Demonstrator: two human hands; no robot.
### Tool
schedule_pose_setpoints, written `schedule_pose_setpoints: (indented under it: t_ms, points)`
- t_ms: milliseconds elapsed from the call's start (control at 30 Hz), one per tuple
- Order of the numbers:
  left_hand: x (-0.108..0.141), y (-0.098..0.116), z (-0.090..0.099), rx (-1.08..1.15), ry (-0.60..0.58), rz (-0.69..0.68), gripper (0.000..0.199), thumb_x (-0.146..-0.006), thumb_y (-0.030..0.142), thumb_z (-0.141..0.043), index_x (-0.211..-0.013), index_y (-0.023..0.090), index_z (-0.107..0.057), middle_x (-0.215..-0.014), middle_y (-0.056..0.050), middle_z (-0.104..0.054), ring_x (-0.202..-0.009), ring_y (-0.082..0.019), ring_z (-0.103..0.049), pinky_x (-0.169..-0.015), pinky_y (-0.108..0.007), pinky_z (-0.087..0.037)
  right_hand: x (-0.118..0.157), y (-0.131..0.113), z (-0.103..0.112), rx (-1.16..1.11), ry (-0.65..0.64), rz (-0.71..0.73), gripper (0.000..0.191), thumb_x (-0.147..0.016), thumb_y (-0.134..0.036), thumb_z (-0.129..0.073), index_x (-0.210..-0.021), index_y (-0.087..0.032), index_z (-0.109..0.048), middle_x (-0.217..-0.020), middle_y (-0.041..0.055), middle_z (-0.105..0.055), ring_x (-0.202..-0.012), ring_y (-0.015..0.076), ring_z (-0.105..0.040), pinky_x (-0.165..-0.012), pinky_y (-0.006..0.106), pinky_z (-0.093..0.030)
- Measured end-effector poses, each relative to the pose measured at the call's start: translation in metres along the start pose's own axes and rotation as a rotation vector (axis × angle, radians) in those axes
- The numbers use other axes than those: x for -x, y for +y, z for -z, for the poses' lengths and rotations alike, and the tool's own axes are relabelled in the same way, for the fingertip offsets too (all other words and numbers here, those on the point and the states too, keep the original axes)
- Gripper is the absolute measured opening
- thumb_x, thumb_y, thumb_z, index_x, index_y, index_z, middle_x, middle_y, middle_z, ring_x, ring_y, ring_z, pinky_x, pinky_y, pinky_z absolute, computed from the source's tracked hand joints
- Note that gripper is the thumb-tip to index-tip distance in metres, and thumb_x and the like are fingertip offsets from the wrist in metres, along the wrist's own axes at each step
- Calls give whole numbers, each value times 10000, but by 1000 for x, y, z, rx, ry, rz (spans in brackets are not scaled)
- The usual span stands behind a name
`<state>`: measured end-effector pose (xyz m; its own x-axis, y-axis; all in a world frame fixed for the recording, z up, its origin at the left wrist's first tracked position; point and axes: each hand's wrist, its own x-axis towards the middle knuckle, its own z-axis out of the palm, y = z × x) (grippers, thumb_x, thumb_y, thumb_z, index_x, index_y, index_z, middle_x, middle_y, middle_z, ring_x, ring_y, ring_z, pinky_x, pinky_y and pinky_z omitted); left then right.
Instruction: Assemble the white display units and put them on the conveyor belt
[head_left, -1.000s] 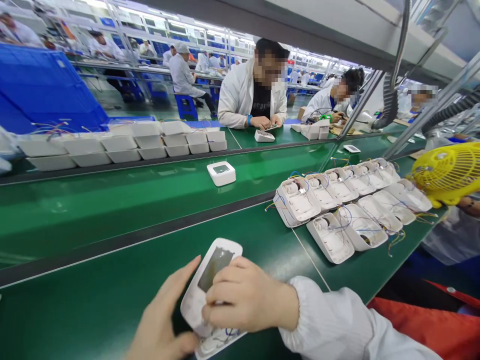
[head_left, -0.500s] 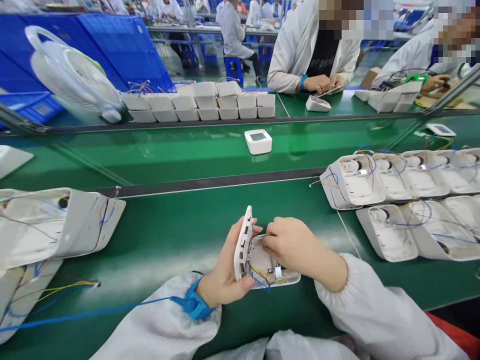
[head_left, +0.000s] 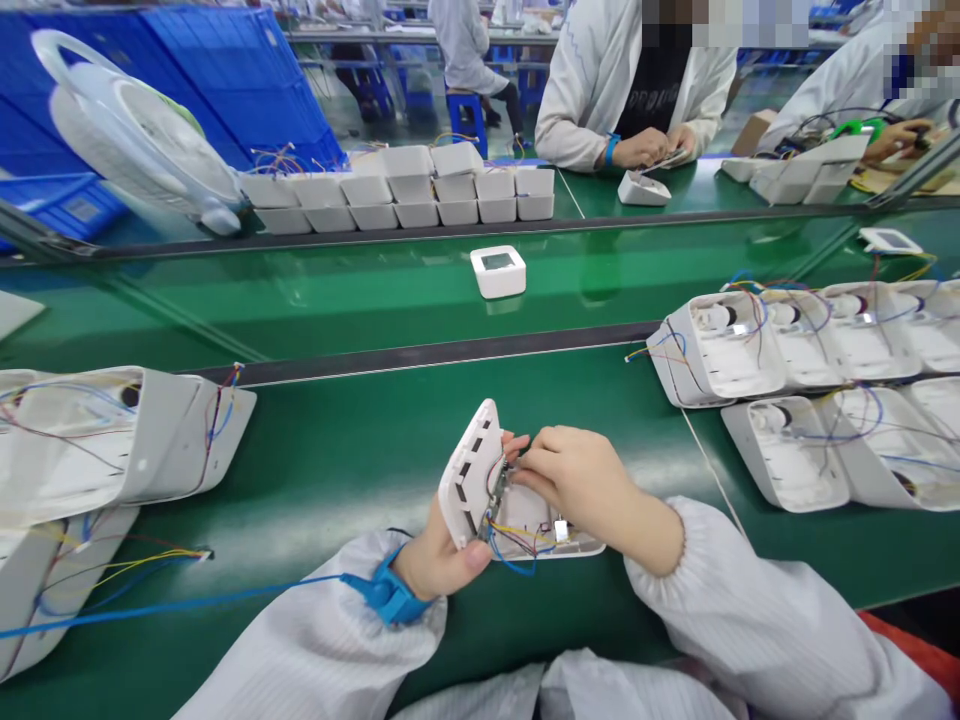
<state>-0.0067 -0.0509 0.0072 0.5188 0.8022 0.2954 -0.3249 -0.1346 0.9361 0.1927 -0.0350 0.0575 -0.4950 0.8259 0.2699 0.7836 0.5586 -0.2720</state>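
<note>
My left hand [head_left: 439, 562] holds a white plastic cover [head_left: 469, 470] up on edge, thumb at its lower corner. Along the cover's inner side a green circuit board [head_left: 496, 487] shows in part. Thin yellow, blue and dark wires [head_left: 517, 535] run from there into a shallow white housing [head_left: 589, 549], which lies on the green bench below. My right hand [head_left: 577, 478] is closed in a pinch at the board's upper end, over the housing. A small dark bit shows by its fingertips, too small to name. The wrist of my left arm wears a blue strap [head_left: 390, 597] with a cord.
White wired housings stand to the left [head_left: 176, 440] and in rows to the right [head_left: 735, 350]. A white device with a screen [head_left: 499, 272] sits on the green belt ahead. Beyond are stacked white boxes [head_left: 416, 190], a fan [head_left: 142, 130] and a co-worker's hands [head_left: 649, 148].
My left hand has tilted the cover to the left, so more of the circuit board shows. My right hand stays pinched near it. The screen device on the belt has shifted slightly left in view.
</note>
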Motion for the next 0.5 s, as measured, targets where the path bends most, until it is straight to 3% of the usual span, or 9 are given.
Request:
schedule_pose_setpoints:
  t_ms: [300,500]
  points:
    - [0,-3,1,15,28,33,933,-772,618,-660,-1505,182,-280,-1562,-205,-334,-1451,-400,-303,-1185,-564,-257,2,1,-2,-134,17,-29,174,-940,-320,-613,-856,-213,-722,-816,7,-665,-781,133,-601,-685,262,-400]
    - [-2,1,0,56,18,23,810,-827,550,-630,-1490,199,-324,-1550,-186,-363,-1432,-390,-345,-1157,-556,-317,1,3,1,-158,12,36,166,-957,-271,-575,-904,-211,-720,-851,17,-678,-819,139,-610,-702,259,-413]
